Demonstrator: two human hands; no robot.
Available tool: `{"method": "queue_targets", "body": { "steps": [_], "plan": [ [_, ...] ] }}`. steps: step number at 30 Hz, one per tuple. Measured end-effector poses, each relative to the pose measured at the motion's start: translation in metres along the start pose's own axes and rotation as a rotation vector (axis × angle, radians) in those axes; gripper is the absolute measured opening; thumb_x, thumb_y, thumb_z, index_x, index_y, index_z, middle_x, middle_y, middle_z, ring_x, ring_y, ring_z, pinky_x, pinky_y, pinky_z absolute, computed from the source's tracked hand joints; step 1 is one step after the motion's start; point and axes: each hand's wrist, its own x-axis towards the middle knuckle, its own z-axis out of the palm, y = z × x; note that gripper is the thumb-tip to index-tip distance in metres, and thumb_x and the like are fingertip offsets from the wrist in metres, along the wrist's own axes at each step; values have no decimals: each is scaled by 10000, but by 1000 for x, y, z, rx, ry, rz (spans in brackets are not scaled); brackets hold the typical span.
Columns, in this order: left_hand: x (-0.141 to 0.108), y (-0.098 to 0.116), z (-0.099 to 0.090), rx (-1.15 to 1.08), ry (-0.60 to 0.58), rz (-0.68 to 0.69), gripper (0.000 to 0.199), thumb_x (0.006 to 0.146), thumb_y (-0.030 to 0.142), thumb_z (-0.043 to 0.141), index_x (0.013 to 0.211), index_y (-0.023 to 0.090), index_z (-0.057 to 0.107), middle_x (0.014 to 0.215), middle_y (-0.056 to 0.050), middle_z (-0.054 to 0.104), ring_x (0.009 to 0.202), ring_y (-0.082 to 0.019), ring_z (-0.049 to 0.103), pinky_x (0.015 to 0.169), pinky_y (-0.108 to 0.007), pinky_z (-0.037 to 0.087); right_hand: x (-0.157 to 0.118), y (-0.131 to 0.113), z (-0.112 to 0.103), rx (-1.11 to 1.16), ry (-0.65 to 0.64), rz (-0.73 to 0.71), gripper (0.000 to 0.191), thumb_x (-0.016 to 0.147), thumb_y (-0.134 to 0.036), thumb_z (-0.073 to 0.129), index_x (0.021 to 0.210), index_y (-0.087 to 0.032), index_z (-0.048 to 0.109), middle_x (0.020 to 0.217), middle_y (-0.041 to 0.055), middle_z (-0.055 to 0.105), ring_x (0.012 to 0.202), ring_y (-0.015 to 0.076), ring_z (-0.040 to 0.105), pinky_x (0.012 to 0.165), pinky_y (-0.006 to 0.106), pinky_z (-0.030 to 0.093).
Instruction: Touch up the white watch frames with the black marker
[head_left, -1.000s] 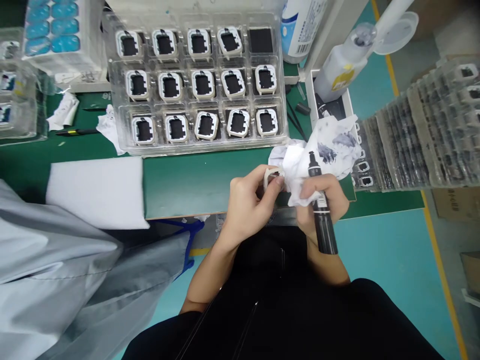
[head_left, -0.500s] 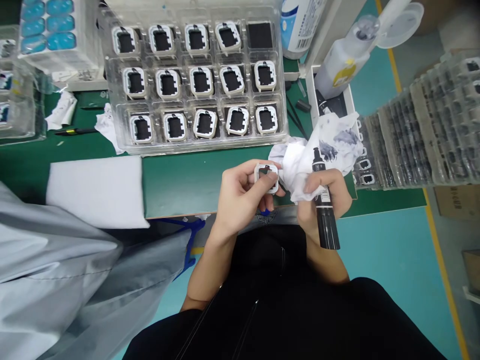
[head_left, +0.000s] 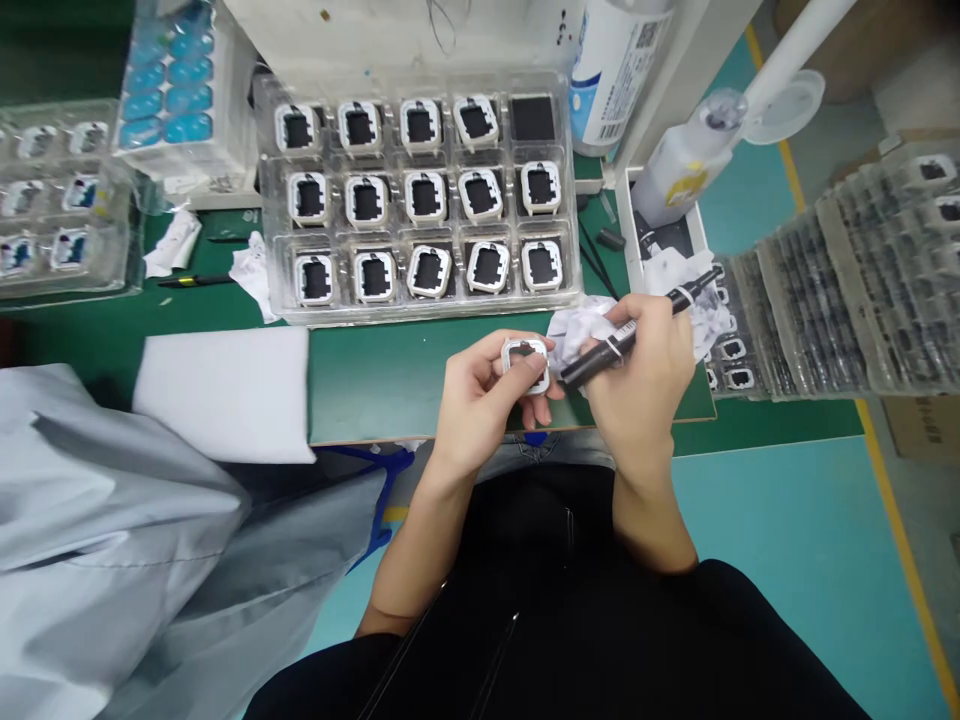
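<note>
Between thumb and fingers, my left hand [head_left: 476, 405] pinches a small white square watch-case-like frame [head_left: 543, 372], held above the front edge of the green bench. The thumb lies across its dark opening. My right hand [head_left: 651, 375] grips a black marker [head_left: 591, 363], slanted with its thick end down toward the frame and its narrow end up to the right. A small gap separates marker and frame. Crumpled white tissue [head_left: 581, 325] lies behind the marker, and ink-stained tissue [head_left: 705, 322] shows beyond the right hand.
A clear tray [head_left: 420, 312] of similar frames stands behind my hands. White bottles [head_left: 619, 75] and a white box [head_left: 699, 235] are at the back right, with stacked trays [head_left: 832, 290] farther right. A white pad [head_left: 225, 395] and a person's grey sleeve [head_left: 112, 480] are at left.
My right hand has turned the marker from near upright to slanted, its thick end now toward the frame. The tissue bunched in that hand has come out of its fingers. The view has shifted left.
</note>
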Motion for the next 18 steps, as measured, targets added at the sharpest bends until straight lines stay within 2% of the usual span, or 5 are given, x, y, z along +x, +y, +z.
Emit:
{"method": "queue_targets", "body": {
  "steps": [3,10,14,16,18],
  "plan": [
    [2,-1,0,-40,-8,4,210,1032,357,858,1113,165,829,767,-37,824,533,-143,721,466,-222,523,1,3,3,-154,2,28,130,1045,-288,719,1124,-264,618,983,46,655,993,292,552,906,444,456],
    [1,2,4,7,-15,23,358,988,496,925,1118,188,798,791,-33,819,568,-154,713,503,-246,516,-17,16,-1,-126,111,-42,220,1034,-383,816,1101,-269,640,922,12,671,846,252,563,817,396,410],
    [10,40,-2,254,-36,161,248,1087,446,809,1153,207,800,911,-58,844,747,-179,763,660,-277,570,-25,21,-3,10,60,11,277,1021,-434,859,1041,-272,634,886,-12,680,818,231,580,811,372,434],
    [31,66,-6,449,-26,321,165,1104,375,763,1117,217,809,1011,-69,845,901,-205,772,769,-301,579,-25,21,-6,113,49,35,283,1017,-433,866,1046,-272,634,897,-14,690,841,228,614,822,362,468],
    [66,90,-7,713,-8,475,112,1059,276,774,975,209,807,969,-50,788,923,-205,712,833,-317,537,-24,21,-9,218,3,29,278,1019,-412,865,1055,-276,625,900,-23,693,845,219,634,819,350,491]
  ]
}}
